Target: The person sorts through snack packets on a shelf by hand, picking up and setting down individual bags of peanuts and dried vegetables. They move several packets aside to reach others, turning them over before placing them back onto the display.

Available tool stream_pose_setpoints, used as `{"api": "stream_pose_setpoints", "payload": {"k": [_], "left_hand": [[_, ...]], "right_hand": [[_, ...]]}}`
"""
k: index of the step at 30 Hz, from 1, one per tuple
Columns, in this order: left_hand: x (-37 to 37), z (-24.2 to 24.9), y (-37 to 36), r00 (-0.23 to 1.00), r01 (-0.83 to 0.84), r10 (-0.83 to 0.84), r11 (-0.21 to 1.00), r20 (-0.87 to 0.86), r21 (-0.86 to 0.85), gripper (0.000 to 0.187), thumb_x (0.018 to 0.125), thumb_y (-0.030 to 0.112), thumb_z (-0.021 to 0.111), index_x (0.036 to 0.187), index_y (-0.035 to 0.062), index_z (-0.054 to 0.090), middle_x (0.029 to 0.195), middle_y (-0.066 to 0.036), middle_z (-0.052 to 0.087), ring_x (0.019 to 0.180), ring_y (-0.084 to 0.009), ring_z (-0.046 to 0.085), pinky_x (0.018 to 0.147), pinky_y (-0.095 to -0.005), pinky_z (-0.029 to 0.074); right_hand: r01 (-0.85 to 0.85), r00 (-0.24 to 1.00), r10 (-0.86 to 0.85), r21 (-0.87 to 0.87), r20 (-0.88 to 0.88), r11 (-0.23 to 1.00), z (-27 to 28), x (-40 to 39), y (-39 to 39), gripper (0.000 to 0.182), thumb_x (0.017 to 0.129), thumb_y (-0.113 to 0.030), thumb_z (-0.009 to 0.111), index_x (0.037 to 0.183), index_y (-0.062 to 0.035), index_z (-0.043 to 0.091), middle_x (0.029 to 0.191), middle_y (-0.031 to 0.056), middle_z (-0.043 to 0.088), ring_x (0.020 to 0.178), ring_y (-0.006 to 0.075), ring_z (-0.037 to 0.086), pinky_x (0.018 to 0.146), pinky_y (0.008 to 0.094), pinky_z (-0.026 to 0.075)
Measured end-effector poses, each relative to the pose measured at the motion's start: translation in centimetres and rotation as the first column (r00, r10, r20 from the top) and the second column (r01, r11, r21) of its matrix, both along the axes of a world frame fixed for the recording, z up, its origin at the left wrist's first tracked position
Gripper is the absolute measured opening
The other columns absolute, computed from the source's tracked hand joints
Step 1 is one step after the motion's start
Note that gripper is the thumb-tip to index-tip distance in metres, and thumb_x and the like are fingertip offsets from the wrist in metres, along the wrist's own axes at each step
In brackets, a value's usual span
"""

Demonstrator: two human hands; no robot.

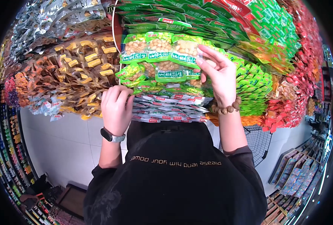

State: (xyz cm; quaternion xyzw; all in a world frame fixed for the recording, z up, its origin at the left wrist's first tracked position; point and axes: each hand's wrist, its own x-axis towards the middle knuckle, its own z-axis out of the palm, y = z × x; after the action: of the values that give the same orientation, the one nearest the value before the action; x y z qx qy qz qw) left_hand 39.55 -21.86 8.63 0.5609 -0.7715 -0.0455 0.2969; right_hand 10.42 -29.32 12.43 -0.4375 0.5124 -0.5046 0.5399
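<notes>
My right hand (220, 71) pinches the right edge of a green-and-clear peanut packet (185, 50) between thumb and fingers. Two similar peanut packets (159, 45) stand in a row to its left. Just below, another peanut packet (171, 71) lies among more of the same kind. My left hand (116, 107) is at the near edge of the display, left of the pile, fingers curled and close together. Its fingertips touch the packets beside a green peanut packet (130, 73); whether they grip anything is hidden.
Brown snack packets with yellow labels (87, 60) fill the left. Green packets (181, 17) rise behind, with red packets (286, 101) to the right. White-and-red packets (166, 108) line the near edge. A black wire basket (249, 140) is at the lower right, above the tiled floor (61, 138).
</notes>
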Motion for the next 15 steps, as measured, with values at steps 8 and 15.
{"api": "stream_pose_setpoints", "payload": {"k": [8, 15], "left_hand": [[0.9, 0.4, -0.5, 0.972, 0.202, -0.206, 0.978, -0.110, -0.047, 0.018, 0.076, -0.001, 0.078, 0.088, 0.0058, 0.066, 0.091, -0.007, 0.067, 0.087, -0.0279, 0.064, 0.077, -0.0403, 0.048], [1.8, 0.9, -0.9, 0.911, 0.272, -0.241, 0.961, -0.335, 0.048, 0.020, 0.076, -0.005, 0.078, 0.090, 0.0024, 0.066, 0.098, -0.009, 0.070, 0.091, -0.0300, 0.068, 0.080, -0.0394, 0.054]], "right_hand": [[-0.038, 0.994, 0.034, -0.037, -0.104, 0.999, -0.2, 0.3, -0.1, 0.039, 0.095, -0.003, 0.075, 0.132, 0.0032, 0.062, 0.125, 0.0171, 0.069, 0.076, 0.0170, 0.076, 0.055, 0.0237, 0.055], [-0.007, 0.993, -0.017, -0.195, -0.118, 0.981, -1.1, 0.1, -0.1, 0.032, 0.096, -0.002, 0.073, 0.126, 0.0018, 0.064, 0.139, 0.0162, 0.058, 0.088, 0.0219, 0.078, 0.053, 0.0231, 0.056]]}}
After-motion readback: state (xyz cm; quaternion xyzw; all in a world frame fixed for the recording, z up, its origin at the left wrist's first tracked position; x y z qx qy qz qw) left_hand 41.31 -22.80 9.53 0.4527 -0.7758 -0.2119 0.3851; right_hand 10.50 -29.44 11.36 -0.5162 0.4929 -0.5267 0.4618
